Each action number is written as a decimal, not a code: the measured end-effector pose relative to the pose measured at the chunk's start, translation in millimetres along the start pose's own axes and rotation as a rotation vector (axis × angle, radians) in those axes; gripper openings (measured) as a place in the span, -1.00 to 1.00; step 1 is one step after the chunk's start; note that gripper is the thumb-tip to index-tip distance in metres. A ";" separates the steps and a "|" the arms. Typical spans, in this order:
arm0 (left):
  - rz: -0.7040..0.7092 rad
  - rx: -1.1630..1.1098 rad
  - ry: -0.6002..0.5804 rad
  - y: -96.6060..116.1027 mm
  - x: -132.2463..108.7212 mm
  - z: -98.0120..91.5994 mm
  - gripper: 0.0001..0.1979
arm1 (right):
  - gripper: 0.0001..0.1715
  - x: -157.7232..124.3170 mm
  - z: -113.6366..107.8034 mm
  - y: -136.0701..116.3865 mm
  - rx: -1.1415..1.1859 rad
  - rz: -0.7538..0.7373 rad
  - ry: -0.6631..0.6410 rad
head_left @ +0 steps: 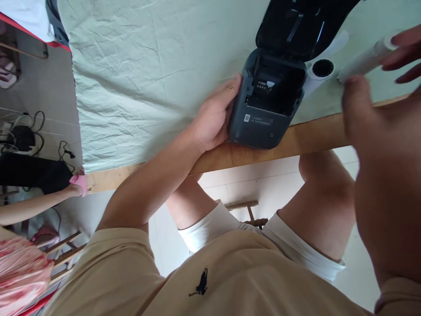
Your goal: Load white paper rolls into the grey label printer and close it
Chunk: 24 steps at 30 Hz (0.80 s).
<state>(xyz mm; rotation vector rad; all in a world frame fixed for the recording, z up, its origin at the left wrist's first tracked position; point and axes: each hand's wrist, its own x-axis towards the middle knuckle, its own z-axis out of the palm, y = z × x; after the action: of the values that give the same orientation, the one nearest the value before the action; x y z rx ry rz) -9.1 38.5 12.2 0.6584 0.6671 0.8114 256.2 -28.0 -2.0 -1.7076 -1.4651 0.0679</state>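
A dark grey portable label printer (255, 125) lies tilted near the table's front edge, its black lid (296, 30) swung up and its paper bay exposed. My left hand (217, 112) grips the printer's left side, thumb along the upper edge. To the right, my right hand (378, 96) has thumb and fingers about a white paper roll (362, 61); both are blurred. Between that roll and the printer, another white roll (314, 81) with a black core end lies against the printer's right side. Behind it shows a pale, translucent rounded piece (338, 44).
A pale green cloth (148, 79) covers the table, leaving a bare wooden front edge (322, 131). Another person's leg with a pink sandal (79, 182) is at the left, near cables and a black box (33, 171). My knees are below the table edge.
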 end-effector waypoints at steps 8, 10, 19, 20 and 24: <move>0.013 0.025 0.039 -2.6 2.1 0.7 -0.55 | -0.35 11.9 38.8 -33.7 -0.111 -0.004 -0.228; 0.012 0.025 0.053 -2.5 1.4 0.8 -0.53 | -0.38 9.1 36.4 -30.3 -0.085 -0.024 -0.255; 0.002 -0.046 0.035 3.6 -6.6 10.7 -0.53 | -0.36 -2.3 30.9 -18.1 -0.073 -0.017 -0.262; 0.050 -0.041 0.046 3.5 -7.0 11.7 -0.49 | -0.36 -2.5 31.4 -18.3 -0.063 -0.002 -0.268; -0.012 0.067 -0.006 1.7 -6.2 8.0 -0.59 | -0.38 -2.8 33.2 -13.8 -0.074 -0.145 -0.233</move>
<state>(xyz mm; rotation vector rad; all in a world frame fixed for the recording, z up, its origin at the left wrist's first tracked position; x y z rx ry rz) -7.1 32.2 20.0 0.7163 0.6947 0.7786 226.5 -12.6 -15.5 -1.6907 -1.7794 0.1399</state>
